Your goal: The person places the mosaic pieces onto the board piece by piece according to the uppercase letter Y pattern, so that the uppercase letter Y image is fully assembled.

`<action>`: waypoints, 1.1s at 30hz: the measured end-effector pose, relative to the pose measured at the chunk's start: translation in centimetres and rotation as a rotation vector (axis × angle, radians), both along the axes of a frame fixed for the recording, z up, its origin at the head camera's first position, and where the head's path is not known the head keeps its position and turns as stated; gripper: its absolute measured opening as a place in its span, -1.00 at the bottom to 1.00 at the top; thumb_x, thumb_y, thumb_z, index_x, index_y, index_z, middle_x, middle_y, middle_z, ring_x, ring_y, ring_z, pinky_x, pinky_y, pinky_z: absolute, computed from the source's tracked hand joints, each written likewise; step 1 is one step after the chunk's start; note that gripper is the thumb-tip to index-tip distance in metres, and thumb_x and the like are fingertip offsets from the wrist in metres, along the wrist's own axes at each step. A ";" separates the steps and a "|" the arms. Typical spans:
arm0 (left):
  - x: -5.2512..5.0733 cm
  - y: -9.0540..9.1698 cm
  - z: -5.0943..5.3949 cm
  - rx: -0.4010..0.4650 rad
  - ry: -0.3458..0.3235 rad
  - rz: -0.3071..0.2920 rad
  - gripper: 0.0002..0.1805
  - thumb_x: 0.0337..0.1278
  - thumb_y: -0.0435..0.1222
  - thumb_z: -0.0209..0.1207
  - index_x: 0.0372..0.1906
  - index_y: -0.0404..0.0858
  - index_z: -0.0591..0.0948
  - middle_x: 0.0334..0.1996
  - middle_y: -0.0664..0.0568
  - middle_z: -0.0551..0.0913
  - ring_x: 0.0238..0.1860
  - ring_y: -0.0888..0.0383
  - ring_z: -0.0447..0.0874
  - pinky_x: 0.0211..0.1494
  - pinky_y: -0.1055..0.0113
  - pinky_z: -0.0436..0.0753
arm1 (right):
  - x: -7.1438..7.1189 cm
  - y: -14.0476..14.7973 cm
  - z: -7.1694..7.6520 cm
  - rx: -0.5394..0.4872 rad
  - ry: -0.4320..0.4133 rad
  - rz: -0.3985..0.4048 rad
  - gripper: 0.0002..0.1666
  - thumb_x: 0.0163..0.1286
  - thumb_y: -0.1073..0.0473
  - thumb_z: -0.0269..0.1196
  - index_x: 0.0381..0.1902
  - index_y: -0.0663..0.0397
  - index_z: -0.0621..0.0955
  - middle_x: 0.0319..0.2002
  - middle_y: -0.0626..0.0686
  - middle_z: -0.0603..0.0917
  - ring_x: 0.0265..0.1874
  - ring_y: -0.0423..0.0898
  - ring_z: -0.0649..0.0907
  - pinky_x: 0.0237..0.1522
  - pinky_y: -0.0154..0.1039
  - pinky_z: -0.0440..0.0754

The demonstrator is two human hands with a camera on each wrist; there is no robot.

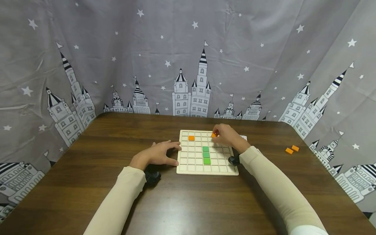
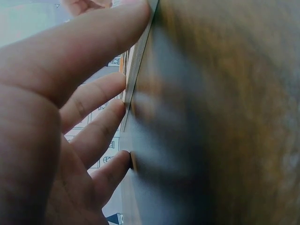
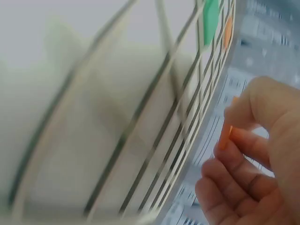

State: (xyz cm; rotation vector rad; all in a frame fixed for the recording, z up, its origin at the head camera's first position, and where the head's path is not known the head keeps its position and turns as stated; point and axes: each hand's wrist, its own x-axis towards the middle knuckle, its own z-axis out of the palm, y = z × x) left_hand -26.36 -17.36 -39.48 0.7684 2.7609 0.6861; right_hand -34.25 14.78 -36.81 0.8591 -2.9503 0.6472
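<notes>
Orange tile (image 1: 213,135) was in the right hand (image 1: 227,135)

This hand pinched it at the far side of the gridded board (image 1: 191,168); whether it touched the board, I could not tell. The left hand (image 1: 158,153) was spread at the board's left edge, gripping nothing. Three green tiles (image 1: 206,155) lay on the board, two other orange tiles (image 1: 289,150) on the desk (image 1: 88,182).

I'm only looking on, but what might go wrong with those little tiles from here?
The orange tile pinched in the right hand might slip and land crookedly on the grid board.

The left hand is at the board's left edge, so a nudge could shift it and jostle the green tiles.

Two loose orange tiles lie near the table's right edge; a careless sweep could knock them off.
</notes>
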 end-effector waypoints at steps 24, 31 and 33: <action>0.1 0.3 0.4 -0.019 -0.022 0.015 -0.35 0.08 0.08 0.43 0.28 0.01 0.56 0.51 0.07 0.30 0.54 -0.20 0.05 0.31 -0.57 -0.08 | 0.5 -6.1 -0.7 0.159 -0.091 0.174 -0.68 0.23 0.27 0.45 -0.06 0.20 0.67 -0.17 0.04 0.65 -0.16 -0.06 0.60 -0.01 -0.16 0.60; 0.1 0.3 0.3 -0.014 -0.026 0.010 -0.34 0.08 0.08 0.43 0.28 0.00 0.56 0.51 0.06 0.31 0.54 -0.20 0.05 0.31 -0.57 -0.09 | 0.7 -5.6 -0.2 0.151 -0.092 0.215 -0.74 0.33 0.34 0.39 -0.02 0.20 0.74 -0.12 0.06 0.71 -0.10 -0.03 0.67 0.00 -0.17 0.63; 0.1 0.2 0.4 -0.012 -0.028 0.015 -0.35 0.08 0.07 0.43 0.28 0.00 0.56 0.51 0.06 0.31 0.54 -0.20 0.05 0.32 -0.56 -0.10 | 0.8 -5.6 0.0 0.143 -0.104 0.205 -0.73 0.33 0.36 0.38 -0.01 0.19 0.75 -0.10 0.06 0.74 -0.08 -0.02 0.69 0.01 -0.18 0.64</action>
